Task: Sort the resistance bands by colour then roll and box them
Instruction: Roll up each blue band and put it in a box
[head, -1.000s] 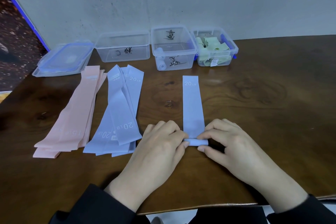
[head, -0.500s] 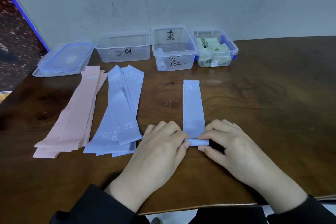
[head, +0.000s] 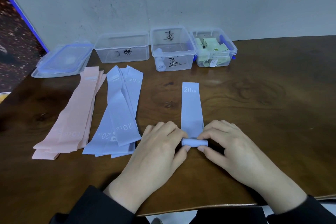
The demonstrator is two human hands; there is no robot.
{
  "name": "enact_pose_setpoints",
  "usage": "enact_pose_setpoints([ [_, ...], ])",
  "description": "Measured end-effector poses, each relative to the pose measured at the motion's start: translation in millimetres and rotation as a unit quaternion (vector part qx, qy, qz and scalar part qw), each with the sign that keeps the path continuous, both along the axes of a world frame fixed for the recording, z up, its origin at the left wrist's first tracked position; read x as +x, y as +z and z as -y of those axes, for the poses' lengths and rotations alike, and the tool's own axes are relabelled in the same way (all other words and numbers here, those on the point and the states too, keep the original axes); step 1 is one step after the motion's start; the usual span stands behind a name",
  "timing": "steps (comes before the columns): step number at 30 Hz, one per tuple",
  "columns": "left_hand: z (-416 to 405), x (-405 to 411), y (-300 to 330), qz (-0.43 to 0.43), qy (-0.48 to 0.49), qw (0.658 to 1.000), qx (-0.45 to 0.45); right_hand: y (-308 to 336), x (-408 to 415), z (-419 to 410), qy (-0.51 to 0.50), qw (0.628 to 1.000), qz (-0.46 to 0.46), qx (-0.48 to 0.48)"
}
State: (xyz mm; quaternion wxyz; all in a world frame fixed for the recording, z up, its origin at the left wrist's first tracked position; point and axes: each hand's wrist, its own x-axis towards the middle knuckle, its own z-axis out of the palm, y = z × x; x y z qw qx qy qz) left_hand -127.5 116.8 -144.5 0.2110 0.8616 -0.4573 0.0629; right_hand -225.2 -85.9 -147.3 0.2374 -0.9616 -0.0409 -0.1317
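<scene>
A blue 20 LB band lies lengthwise on the wooden table, its near end wound into a small roll. My left hand pinches the roll's left end and my right hand pinches its right end. A pile of blue bands lies to the left, and a pile of pink bands beyond that. At the back stand three clear boxes: an empty one, one holding rolled blue bands, one holding green bands.
Stacked box lids with blue clips lie at the back left, near the table's left edge. A grey wall runs behind the boxes. The table's near edge passes under my forearms.
The roll has grown thicker and the flat part of the band has become shorter, its far end sliding toward me. Both hands stay at the roll.
</scene>
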Motion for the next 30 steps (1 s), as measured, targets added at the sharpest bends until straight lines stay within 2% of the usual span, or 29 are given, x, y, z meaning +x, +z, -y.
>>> enact_pose_setpoints([
  [30, -0.1, 0.4, -1.1, -0.006, 0.005, 1.000, 0.007, -0.2, -0.3, -1.3, -0.008, 1.000, -0.004, -0.004],
])
